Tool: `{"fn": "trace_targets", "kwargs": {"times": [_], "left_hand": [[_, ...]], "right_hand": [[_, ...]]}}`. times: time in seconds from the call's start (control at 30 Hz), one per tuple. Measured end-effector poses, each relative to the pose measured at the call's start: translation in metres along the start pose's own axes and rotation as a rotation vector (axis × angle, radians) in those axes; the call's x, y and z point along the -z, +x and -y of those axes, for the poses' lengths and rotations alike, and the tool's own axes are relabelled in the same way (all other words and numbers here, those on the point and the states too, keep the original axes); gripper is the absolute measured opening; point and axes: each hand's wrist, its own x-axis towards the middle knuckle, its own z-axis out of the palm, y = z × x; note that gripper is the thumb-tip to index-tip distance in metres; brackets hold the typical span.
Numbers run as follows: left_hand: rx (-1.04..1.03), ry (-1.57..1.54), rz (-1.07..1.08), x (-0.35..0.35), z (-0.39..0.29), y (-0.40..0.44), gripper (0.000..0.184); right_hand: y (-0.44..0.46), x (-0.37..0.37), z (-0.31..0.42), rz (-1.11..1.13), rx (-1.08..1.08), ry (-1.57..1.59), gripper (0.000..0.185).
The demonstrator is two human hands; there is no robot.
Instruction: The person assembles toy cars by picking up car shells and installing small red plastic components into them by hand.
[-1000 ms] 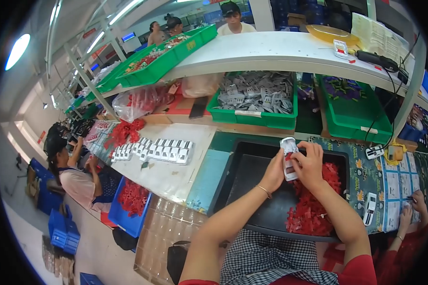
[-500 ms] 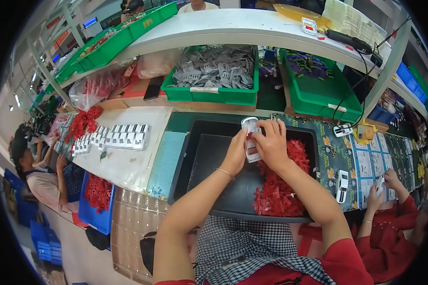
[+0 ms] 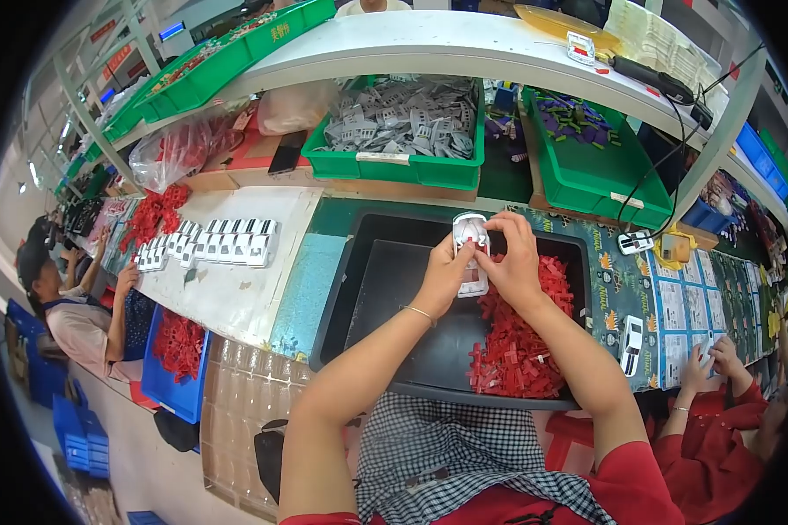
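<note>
A white toy car body (image 3: 472, 229), hollow side facing me, is held over the black tray (image 3: 385, 385). My left hand (image 3: 446, 278) grips its left side, thumb over the middle. My right hand (image 3: 513, 262) is at its right side, thumb and fingers pressed at the opening. Red plastic shows inside the shell; whether it is a separate piece between my fingertips I cannot make out. Below and right of my hands, a heap of red plastic parts (image 3: 521, 354) fills the tray's right side.
Rows of white toy cars (image 3: 232, 241) stand on the left. Green bins of grey parts (image 3: 394, 166) and purple-green parts (image 3: 600, 188) sit behind. One white car (image 3: 632, 346) lies right of the tray. Co-workers are at both sides; the right one's hands (image 3: 714, 359) hold a white piece.
The car body has turned slightly more upright and shifted a little right. My thumbs have come together over its middle. The view has shifted slightly.
</note>
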Motion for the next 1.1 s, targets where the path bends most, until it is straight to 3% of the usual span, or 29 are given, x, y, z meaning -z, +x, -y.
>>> {"fn": "trace_targets", "kwargs": {"times": [0.3, 0.7, 0.83, 1.1], "left_hand": [[-0.047, 0.191, -0.053, 0.003, 0.007, 0.001, 0.02], [-0.117, 0.406, -0.057, 0.009, 0.018, 0.002, 0.02], [-0.248, 0.575, -0.098, 0.011, 0.025, 0.004, 0.021], [-0.24, 0.641, -0.112, 0.007, 0.022, 0.004, 0.02]], "right_hand": [[-0.002, -0.01, -0.024, 0.159, -0.392, 0.589, 0.04], [-0.007, -0.017, -0.039, 0.286, -0.44, 0.619, 0.03], [-0.008, -0.018, -0.039, 0.286, -0.417, 0.601, 0.028], [-0.008, -0.018, -0.036, 0.25, -0.432, 0.593, 0.028]]}}
